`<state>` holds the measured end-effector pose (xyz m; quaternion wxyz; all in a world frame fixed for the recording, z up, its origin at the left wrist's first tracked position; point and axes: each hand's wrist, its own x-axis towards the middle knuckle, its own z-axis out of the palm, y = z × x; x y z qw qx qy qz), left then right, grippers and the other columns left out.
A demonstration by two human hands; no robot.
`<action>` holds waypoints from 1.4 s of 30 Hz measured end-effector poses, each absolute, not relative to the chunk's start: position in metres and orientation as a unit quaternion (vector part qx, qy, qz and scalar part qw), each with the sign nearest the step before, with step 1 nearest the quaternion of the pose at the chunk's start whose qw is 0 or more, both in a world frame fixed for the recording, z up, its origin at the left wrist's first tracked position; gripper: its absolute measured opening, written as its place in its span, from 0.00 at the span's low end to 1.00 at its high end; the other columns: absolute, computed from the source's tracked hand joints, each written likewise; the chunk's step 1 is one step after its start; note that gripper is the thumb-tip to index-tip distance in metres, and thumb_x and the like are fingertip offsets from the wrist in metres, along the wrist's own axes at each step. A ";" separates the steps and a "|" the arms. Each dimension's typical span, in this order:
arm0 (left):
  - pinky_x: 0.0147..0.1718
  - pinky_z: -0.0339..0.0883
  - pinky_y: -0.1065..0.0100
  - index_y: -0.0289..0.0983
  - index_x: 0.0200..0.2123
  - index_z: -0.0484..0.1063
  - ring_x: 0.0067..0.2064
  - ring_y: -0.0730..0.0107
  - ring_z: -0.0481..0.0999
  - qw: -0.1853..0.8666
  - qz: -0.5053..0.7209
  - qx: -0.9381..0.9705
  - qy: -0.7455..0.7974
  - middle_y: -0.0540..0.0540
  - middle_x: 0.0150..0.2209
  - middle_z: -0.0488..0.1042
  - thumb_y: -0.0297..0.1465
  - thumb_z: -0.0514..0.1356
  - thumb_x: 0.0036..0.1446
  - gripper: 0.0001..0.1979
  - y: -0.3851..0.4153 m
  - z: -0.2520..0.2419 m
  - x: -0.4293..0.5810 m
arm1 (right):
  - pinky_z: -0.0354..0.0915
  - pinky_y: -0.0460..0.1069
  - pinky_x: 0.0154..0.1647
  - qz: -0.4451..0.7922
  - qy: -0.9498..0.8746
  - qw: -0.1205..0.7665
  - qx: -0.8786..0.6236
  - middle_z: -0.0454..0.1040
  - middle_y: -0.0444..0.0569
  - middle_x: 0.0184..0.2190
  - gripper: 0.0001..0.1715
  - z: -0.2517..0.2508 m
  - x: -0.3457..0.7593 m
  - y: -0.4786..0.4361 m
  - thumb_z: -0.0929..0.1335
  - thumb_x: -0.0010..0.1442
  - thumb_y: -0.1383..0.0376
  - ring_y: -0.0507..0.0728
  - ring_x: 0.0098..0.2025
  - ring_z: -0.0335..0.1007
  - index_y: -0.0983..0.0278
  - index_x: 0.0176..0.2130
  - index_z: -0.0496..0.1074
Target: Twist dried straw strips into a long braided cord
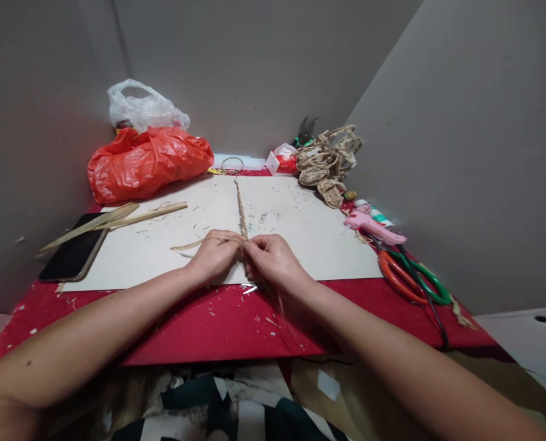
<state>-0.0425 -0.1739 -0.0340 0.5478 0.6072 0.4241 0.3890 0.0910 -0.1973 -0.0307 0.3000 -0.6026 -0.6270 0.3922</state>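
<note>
A thin braided straw cord (pixel 241 208) runs away from me over the white board (pixel 337 245). Its near end lies between my left hand (pixel 217 252) and my right hand (pixel 273 257), which meet at the board's front part. Both hands are closed, fingertips pinching the braid. A loose pale strip (pixel 185 246) sticks out to the left from under my left hand. Thin strands (pixel 280 303) hang below my right hand. Just in front of the hands a small pointed metal piece (pixel 249 289) lies on the red cloth; the rest of it is hidden.
Dry husk strips (pixel 139 215) lie across a phone (pixel 73 251) at the left. Behind are a red plastic bag (pixel 151 162) and a white bag (pixel 144 107). To the right stand a bundle of braided cord (pixel 325 159), a pink glue gun (pixel 376 226) and orange-and-green-handled scissors (pixel 404 278). Grey walls enclose the table.
</note>
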 end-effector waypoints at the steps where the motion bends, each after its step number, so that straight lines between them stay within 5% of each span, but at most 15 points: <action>1: 0.28 0.61 0.72 0.34 0.19 0.71 0.25 0.75 0.67 0.547 0.388 0.617 0.411 0.50 0.20 0.72 0.24 0.51 0.45 0.10 -0.174 -0.034 -0.043 | 0.55 0.45 0.20 0.389 -0.635 0.293 -0.600 0.66 0.47 0.14 0.18 -0.032 0.091 -0.198 0.57 0.57 0.63 0.50 0.16 0.59 0.65 0.21 0.65; 6: 0.25 0.57 0.72 0.33 0.18 0.71 0.22 0.77 0.63 0.556 0.394 0.599 0.420 0.50 0.18 0.69 0.31 0.56 0.47 0.10 -0.175 -0.032 -0.044 | 0.57 0.45 0.22 0.279 -0.722 0.255 -0.580 0.70 0.49 0.19 0.13 -0.018 0.089 -0.199 0.59 0.54 0.67 0.51 0.21 0.63 0.65 0.22 0.66; 13: 0.24 0.60 0.70 0.34 0.18 0.69 0.19 0.73 0.67 0.636 0.362 0.566 0.380 0.48 0.15 0.68 0.32 0.56 0.50 0.12 -0.178 -0.028 -0.045 | 0.58 0.43 0.15 0.465 -0.647 0.204 -0.569 0.70 0.48 0.17 0.16 -0.004 0.089 -0.201 0.56 0.58 0.66 0.49 0.14 0.63 0.66 0.25 0.65; 23: 0.28 0.60 0.71 0.32 0.22 0.71 0.24 0.76 0.67 0.647 0.370 0.553 0.371 0.47 0.22 0.72 0.28 0.57 0.48 0.06 -0.174 -0.026 -0.044 | 0.50 0.42 0.10 0.460 -0.652 0.238 -0.554 0.63 0.40 0.10 0.10 -0.009 0.097 -0.195 0.58 0.57 0.68 0.46 0.09 0.54 0.65 0.26 0.64; 35: 0.32 0.60 0.71 0.34 0.25 0.75 0.28 0.74 0.69 0.412 0.332 0.738 0.418 0.46 0.25 0.75 0.24 0.53 0.50 0.11 -0.173 -0.018 -0.051 | 0.46 0.41 0.09 0.576 -0.616 0.182 -0.505 0.63 0.37 0.10 0.09 0.002 0.103 -0.193 0.56 0.59 0.72 0.46 0.09 0.50 0.63 0.31 0.61; 39: 0.31 0.62 0.70 0.33 0.25 0.74 0.26 0.74 0.68 0.503 0.358 0.665 0.421 0.47 0.24 0.74 0.25 0.55 0.49 0.08 -0.171 -0.019 -0.050 | 0.47 0.42 0.10 0.546 -0.635 0.193 -0.511 0.62 0.38 0.11 0.10 0.005 0.111 -0.191 0.59 0.60 0.65 0.46 0.10 0.50 0.64 0.29 0.64; 42: 0.28 0.61 0.71 0.32 0.25 0.74 0.24 0.77 0.67 0.583 0.373 0.588 0.418 0.47 0.22 0.73 0.26 0.59 0.46 0.04 -0.167 -0.019 -0.050 | 0.54 0.42 0.15 0.438 -0.622 0.316 -0.566 0.66 0.42 0.15 0.14 0.007 0.121 -0.188 0.63 0.59 0.60 0.46 0.14 0.56 0.66 0.26 0.66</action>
